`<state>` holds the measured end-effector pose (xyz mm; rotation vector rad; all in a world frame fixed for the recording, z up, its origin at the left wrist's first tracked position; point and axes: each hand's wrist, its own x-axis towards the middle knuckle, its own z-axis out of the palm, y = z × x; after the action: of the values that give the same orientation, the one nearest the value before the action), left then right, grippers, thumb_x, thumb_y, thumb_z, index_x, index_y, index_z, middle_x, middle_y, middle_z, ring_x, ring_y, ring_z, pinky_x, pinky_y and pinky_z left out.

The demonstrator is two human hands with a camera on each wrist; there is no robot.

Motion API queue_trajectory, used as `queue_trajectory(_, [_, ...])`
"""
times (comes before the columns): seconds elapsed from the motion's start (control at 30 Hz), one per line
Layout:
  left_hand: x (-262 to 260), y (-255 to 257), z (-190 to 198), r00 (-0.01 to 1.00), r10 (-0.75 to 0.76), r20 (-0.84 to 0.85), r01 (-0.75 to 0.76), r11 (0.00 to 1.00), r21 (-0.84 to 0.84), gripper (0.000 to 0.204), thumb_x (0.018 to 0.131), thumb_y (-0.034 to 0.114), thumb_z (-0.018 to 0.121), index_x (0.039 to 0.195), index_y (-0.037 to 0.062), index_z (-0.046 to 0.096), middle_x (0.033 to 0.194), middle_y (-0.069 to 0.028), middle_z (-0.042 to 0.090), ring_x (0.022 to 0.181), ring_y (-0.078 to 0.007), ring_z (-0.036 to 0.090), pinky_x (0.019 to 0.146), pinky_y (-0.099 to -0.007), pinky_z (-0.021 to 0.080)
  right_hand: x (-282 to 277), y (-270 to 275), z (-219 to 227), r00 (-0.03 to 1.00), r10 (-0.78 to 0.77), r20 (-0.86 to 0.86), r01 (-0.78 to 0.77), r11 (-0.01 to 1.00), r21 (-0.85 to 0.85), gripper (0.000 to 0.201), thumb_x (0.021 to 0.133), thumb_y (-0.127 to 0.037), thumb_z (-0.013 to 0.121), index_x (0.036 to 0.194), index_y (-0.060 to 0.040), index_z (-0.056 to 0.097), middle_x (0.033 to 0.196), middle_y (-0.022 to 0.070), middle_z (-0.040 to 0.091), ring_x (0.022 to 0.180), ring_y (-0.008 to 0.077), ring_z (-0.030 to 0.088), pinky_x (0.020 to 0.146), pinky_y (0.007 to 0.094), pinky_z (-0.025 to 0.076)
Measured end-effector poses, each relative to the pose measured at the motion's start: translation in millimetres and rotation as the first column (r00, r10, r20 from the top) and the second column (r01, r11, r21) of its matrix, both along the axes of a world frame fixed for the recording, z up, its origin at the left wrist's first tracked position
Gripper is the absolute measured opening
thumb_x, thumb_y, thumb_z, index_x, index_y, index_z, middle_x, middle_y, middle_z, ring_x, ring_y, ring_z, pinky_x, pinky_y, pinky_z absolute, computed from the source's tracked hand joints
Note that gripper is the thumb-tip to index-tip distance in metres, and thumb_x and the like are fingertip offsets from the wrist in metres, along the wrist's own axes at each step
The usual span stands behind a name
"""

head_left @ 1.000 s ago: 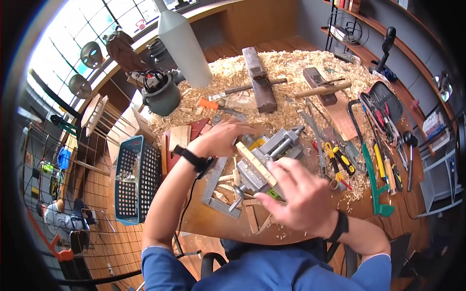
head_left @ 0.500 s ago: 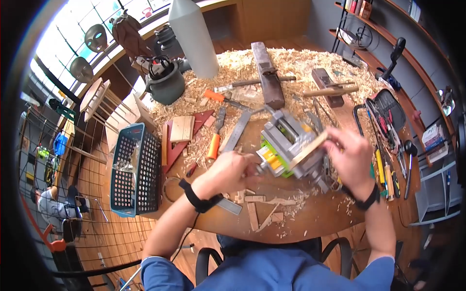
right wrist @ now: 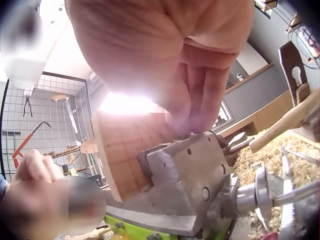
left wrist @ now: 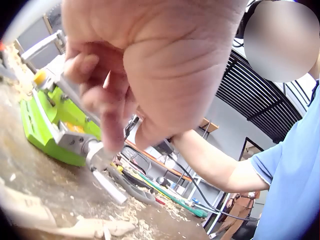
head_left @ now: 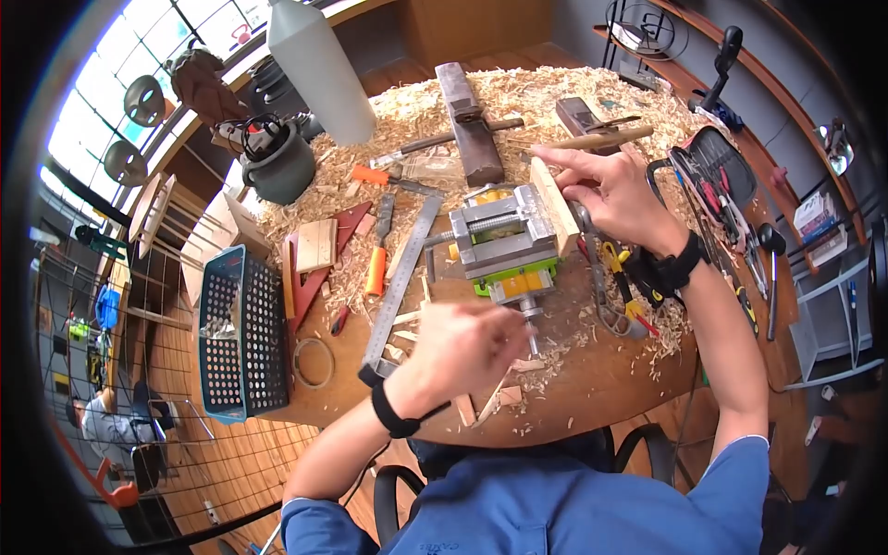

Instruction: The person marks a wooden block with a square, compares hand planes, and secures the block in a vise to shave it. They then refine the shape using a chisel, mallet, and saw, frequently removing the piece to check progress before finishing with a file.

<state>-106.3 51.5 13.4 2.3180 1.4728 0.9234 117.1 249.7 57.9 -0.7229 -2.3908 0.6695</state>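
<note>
A small bench vise with grey metal jaws and a bright green base stands on the wooden bench. At its right side in the head view a pale wooden board is upright; the right wrist view shows the board against a metal jaw. My right hand holds the board's upper part, index finger stretched along its top edge. My left hand, blurred, hovers by the near handle. In the left wrist view its fingers are loosely bent, one fingertip right at the handle's screw end.
A steel square and an orange-handled chisel lie left of the vise, with a blue-green basket beyond. Wooden planes rest among shavings at the back. Pliers and a tool pouch are on the right.
The vise has been turned round, and the board with it, now upright on the right. My left hand went from the vise's far side to its near handle; my right hand moved forward along the board.
</note>
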Motion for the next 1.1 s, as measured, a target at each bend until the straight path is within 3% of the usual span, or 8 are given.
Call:
queue_trajectory(0.13, [-29.5, 52.6, 50.1, 0.939, 0.3, -0.169, -0.262, 0.941, 0.214, 0.068, 0.073, 0.028, 0.096, 0.13, 0.0029, 0.07, 0.133, -0.0174, 0.07, 0.122, -0.0389, 0.067, 0.099, -0.0462, 0.056, 14.2, -33.3, -23.5, 0.944, -0.228, -0.24, 0.254, 0.964, 0.083, 0.056, 0.095, 0.007, 0.062, 0.149, -0.0029, 0.062, 0.105, 0.02, 0.082, 0.089, 0.032, 0.081, 0.079, 0.0392, 0.063])
queue_trajectory(0.27, [-59.2, 91.7, 32.7, 0.966, 0.072, -0.249, -0.068, 0.997, 0.025, 0.079, 0.069, 0.031, 0.097, 0.135, -0.0011, 0.068, 0.126, -0.0195, 0.073, 0.12, -0.0409, 0.07, 0.101, -0.0452, 0.057, 19.0, -110.6, -34.8, 0.883, -0.464, -0.066, 0.459, 0.885, -0.081, 0.009, 0.095, -0.011, 0.074, 0.102, -0.0055, 0.076, 0.079, 0.0157, 0.078, 0.068, 0.0298, 0.077, 0.062, 0.0426, 0.059])
queue_trajectory(0.43, [-55.0, 83.4, 36.1, 0.963, 0.069, -0.259, -0.099, 0.989, -0.105, 0.078, 0.066, 0.036, 0.096, 0.127, -0.005, 0.072, 0.108, -0.0203, 0.076, 0.101, -0.0391, 0.075, 0.092, -0.0452, 0.059, 11.4, -151.0, -67.7, 0.903, -0.204, 0.378, 0.241, 0.969, -0.053, 0.028, 0.09, -0.031, 0.08, 0.091, -0.0033, 0.075, 0.08, 0.0146, 0.076, 0.073, 0.0368, 0.075, 0.065, 0.0493, 0.056])
queue_trajectory(0.67, [-20.3, -1.5, 23.1, 0.85, 0.426, -0.31, -0.43, 0.901, 0.06, 0.071, 0.07, 0.051, 0.095, 0.106, -0.0044, 0.071, 0.092, -0.0182, 0.073, 0.085, -0.0361, 0.073, 0.077, -0.0442, 0.057, 19.9, -135.1, -89.8, 0.877, -0.274, 0.395, 0.215, 0.959, 0.187, 0.01, 0.086, -0.015, 0.075, 0.087, -0.0049, 0.072, 0.08, 0.0146, 0.07, 0.077, 0.0372, 0.072, 0.067, 0.0511, 0.054])
queue_trajectory(0.9, [-20.1, -37.6, 34.9, 0.898, 0.405, -0.169, -0.413, 0.911, -0.013, 0.06, 0.078, 0.05, 0.094, 0.098, -0.0029, 0.076, 0.089, -0.0141, 0.077, 0.078, -0.0281, 0.076, 0.075, -0.0377, 0.059, 40.3, -100.5, -93.2, 0.933, -0.247, 0.262, 0.206, 0.963, 0.174, 0.014, 0.084, 0.0, 0.069, 0.096, -0.003, 0.076, 0.096, 0.0122, 0.073, 0.098, 0.0346, 0.071, 0.079, 0.047, 0.058])
queue_trajectory(1.0, [-71.3, -22.0, 15.1, 0.986, 0.163, -0.04, -0.168, 0.965, -0.202, 0.09, 0.078, 0.053, 0.093, 0.141, -0.0049, 0.064, 0.143, -0.0276, 0.065, 0.134, -0.0425, 0.064, 0.113, -0.0485, 0.05, 48.1, -99.6, -101.8, 0.96, -0.234, 0.151, 0.219, 0.97, 0.109, 0.023, 0.082, 0.005, 0.075, 0.104, -0.0022, 0.076, 0.1, 0.0123, 0.074, 0.1, 0.0353, 0.07, 0.088, 0.0456, 0.057])
queue_trajectory(1.03, [-83.0, -20.6, 10.4, 0.996, 0.083, -0.009, -0.081, 0.92, -0.383, 0.11, 0.077, 0.049, 0.094, 0.161, -0.0036, 0.044, 0.166, -0.0291, 0.045, 0.156, -0.0455, 0.042, 0.128, -0.051, 0.034, 49.3, -99.7, -105.4, 0.968, -0.233, 0.089, 0.227, 0.971, 0.079, 0.024, 0.082, 0.006, 0.074, 0.104, -0.0023, 0.075, 0.101, 0.0123, 0.074, 0.099, 0.0353, 0.07, 0.087, 0.0455, 0.057])
queue_trajectory(1.1, [-83.2, -16.9, 1.2, 0.988, 0.043, -0.145, -0.094, 0.925, -0.367, 0.111, 0.074, 0.034, 0.097, 0.163, -0.0023, 0.042, 0.166, -0.0264, 0.046, 0.156, -0.044, 0.042, 0.128, -0.0516, 0.034, 51.5, -100.2, -108.2, 0.972, -0.232, 0.027, 0.231, 0.972, 0.048, 0.024, 0.083, 0.007, 0.074, 0.105, -0.0025, 0.074, 0.102, 0.0123, 0.075, 0.099, 0.0352, 0.069, 0.087, 0.0454, 0.056])
